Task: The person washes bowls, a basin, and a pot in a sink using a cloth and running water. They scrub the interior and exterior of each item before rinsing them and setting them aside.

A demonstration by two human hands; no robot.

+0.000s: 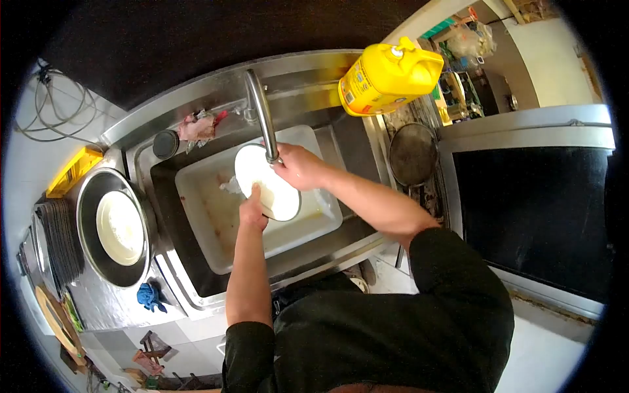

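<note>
Illumination at the sink (175, 229) is bright. The white dish (267, 180) above the sink is overexposed, surface detail washed out. Glare marks the white bowl (122, 229) left of the sink. The dark panel (229, 29) behind the sink reads dim. Wide-angle distortion bows the sink's back edge; black vignetting rounds the corners.

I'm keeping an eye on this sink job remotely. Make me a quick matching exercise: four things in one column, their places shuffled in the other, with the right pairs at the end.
Things
1. Yellow jug
2. White tub
3. Metal bowl
4. White plate

Places
A. Set inside the sink
B. Held by the left hand and right hand, below the tap
C. At the sink's far right corner
D. Left of the sink, with a pale dish inside it

Right pairs: 1-C, 2-A, 3-D, 4-B
</note>
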